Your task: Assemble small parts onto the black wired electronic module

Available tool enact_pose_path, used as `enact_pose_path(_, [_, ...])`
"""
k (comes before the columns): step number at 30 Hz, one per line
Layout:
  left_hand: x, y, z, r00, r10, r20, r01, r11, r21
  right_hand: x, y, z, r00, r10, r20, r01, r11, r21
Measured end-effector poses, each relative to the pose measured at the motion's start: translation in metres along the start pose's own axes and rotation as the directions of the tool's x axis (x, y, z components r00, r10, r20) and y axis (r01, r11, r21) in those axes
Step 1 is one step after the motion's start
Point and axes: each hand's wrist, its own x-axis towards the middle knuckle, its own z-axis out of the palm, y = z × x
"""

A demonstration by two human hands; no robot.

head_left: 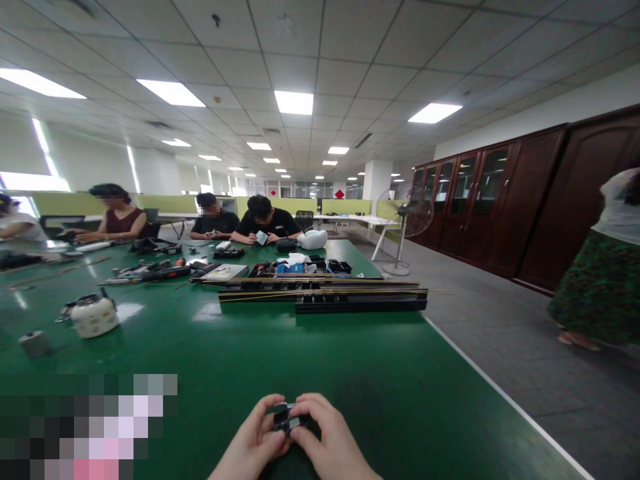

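Both of my hands meet at the bottom centre of the head view, above the green table [210,360]. Between their fingertips is a small black part [285,421] with silvery pieces on it. My left hand [256,437] grips its left side with thumb and fingers. The right side is pinched by my right hand [325,433]. Fingers cover much of the part, so its exact shape cannot be made out.
Long black rails [360,300] with thin rods lie across the table ahead. A white spotted pot [95,315] and a grey cylinder [35,343] stand at the left. Tools, boxes and seated people are farther back. A person walks at the right.
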Motion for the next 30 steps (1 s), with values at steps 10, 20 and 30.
enact_pose_path(10, [-0.003, 0.004, 0.002, 0.997, -0.059, -0.047, 0.058, 0.997, -0.042, 0.0, 0.004, -0.001, 0.998, 0.06, -0.02, -0.061, 0.997, -0.042])
enact_pose_path(20, [0.0, 0.002, -0.003, 1.0, 0.013, 0.016, -0.013, 1.0, -0.003, 0.0, 0.003, -0.001, 0.998, 0.063, -0.007, -0.064, 0.995, -0.071])
enact_pose_path(30, [-0.002, 0.002, 0.002, 0.998, 0.058, -0.012, -0.058, 0.998, 0.014, -0.001, -0.007, 0.001, 1.0, -0.011, -0.024, 0.011, 1.0, 0.013])
